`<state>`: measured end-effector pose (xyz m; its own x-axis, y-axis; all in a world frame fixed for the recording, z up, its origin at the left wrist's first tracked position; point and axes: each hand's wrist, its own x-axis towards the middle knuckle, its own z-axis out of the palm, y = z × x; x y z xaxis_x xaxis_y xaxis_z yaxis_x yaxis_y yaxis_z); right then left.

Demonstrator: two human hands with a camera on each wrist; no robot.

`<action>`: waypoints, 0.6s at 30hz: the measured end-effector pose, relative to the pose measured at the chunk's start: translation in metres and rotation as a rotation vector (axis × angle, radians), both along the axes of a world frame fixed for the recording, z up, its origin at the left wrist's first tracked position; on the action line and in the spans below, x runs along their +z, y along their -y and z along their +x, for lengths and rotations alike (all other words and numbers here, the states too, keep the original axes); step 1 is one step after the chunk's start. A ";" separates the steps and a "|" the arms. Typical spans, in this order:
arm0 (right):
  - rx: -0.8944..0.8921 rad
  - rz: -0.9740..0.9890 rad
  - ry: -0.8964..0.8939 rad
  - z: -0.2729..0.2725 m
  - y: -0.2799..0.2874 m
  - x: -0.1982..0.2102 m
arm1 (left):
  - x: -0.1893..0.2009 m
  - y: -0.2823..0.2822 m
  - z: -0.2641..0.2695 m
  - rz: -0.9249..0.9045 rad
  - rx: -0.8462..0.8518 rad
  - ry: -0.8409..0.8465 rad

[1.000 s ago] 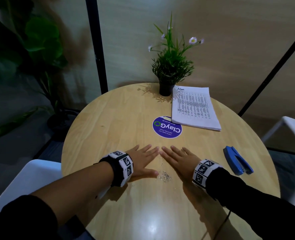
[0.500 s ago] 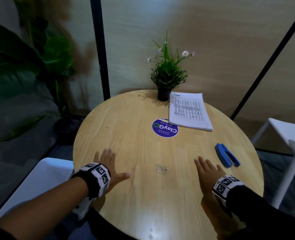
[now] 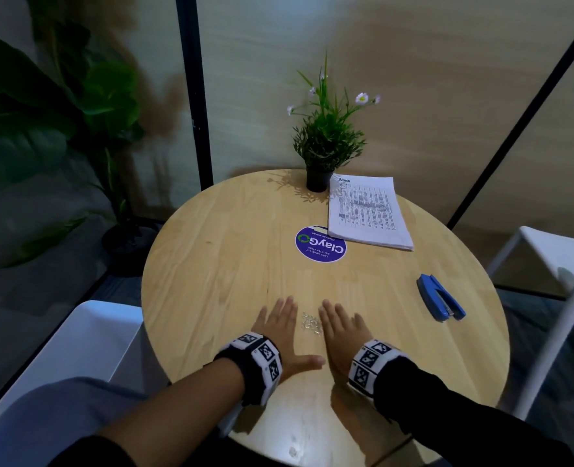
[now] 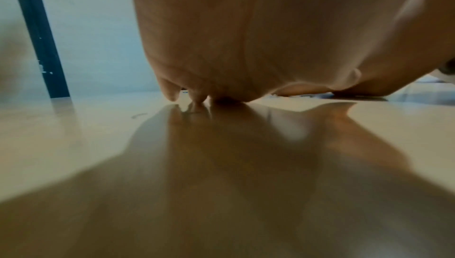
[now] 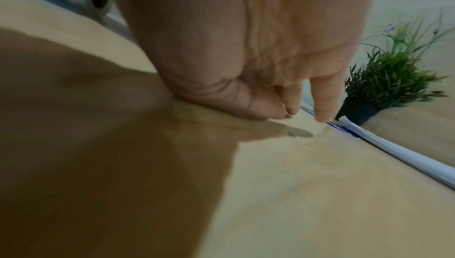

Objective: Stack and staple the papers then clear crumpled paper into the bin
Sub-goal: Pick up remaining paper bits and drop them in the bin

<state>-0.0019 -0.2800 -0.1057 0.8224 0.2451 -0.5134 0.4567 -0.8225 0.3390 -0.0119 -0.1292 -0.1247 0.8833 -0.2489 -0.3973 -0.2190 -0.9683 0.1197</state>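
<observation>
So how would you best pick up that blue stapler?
Probably with the right hand, which lies nearer. The stapler lies flat on the table, slanted, its jaw end toward the near right edge. Come from above and pinch its two long sides around the middle: they are narrow and parallel, and nothing crowds them.

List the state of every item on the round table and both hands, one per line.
Left hand: flat on the round wooden table, holding nothing.
Right hand: flat on the table, holding nothing.
Small silvery heap of loose staples: between the hands.
Blue stapler: closed, untouched.
White printed paper stack: squared, flat.
Small potted plant: upright.
</observation>
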 end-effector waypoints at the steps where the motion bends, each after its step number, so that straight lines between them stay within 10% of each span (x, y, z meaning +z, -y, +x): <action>1: 0.021 0.023 -0.014 -0.002 -0.003 0.002 | 0.001 0.003 0.000 -0.008 -0.027 -0.011; 9: -0.352 0.721 -0.056 0.001 0.056 0.045 | 0.049 -0.041 -0.002 -0.351 0.269 -0.047; 13: -0.797 0.923 -0.498 -0.026 0.083 0.042 | 0.053 -0.059 -0.027 -0.745 0.490 -0.626; 18: -0.923 0.822 -0.939 -0.071 0.059 0.013 | 0.025 -0.048 -0.058 -0.541 0.392 -1.084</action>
<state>-0.0726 -0.3389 -0.0923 0.3124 0.3154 -0.8961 -0.5128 -0.7380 -0.4386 -0.0694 -0.0816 -0.0996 0.2219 -0.4014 -0.8886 0.5271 -0.7173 0.4556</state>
